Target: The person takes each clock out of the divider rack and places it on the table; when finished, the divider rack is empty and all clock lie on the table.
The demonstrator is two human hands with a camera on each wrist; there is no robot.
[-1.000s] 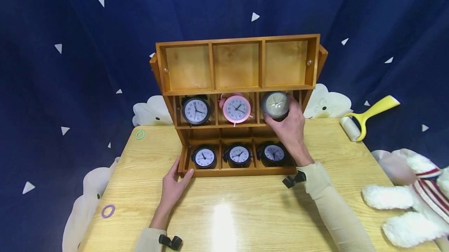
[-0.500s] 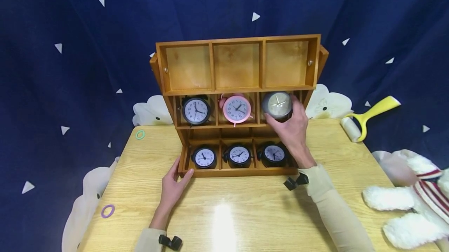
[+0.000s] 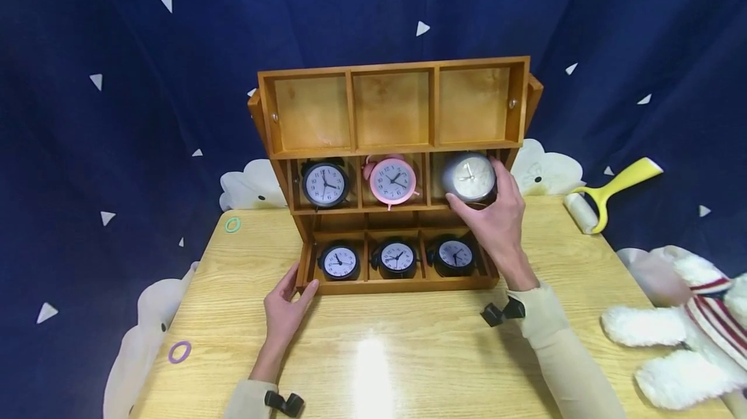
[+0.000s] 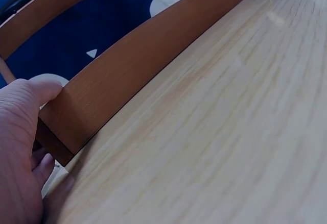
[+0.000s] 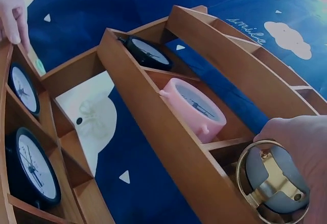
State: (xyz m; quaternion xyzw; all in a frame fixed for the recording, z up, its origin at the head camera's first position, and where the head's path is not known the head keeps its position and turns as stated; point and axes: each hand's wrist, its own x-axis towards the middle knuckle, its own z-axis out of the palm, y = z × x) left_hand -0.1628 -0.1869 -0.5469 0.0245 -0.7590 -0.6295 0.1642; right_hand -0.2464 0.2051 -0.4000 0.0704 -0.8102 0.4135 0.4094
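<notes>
My right hand point(image 3: 500, 221) grips a grey round clock point(image 3: 474, 178) by its sides, thumb at lower left. The clock is at the middle tier's right compartment of a wooden shelf point(image 3: 397, 287). In the right wrist view the clock's gold metal stand point(image 5: 273, 180) shows. A pink alarm clock point(image 3: 393, 181) sits in the middle compartment, with a black alarm clock point(image 3: 325, 184) left of it. My left hand point(image 3: 283, 309) holds the shelf's lower left front corner, thumb on the front board. Black clocks point(image 3: 340, 262) fill the bottom tier's compartments.
The shelf's top tier point(image 3: 392, 107) has three bare compartments. A yellow-handled lint roller point(image 3: 607, 198) and a white plush toy point(image 3: 671, 341) lie to the right. A green ring point(image 3: 233, 217) and a purple ring point(image 3: 174, 357) lie left on the table point(image 3: 432, 341).
My right hand has moved a little to the right with the grey clock, whose face is now turned differently. The left hand has stayed at the shelf corner.
</notes>
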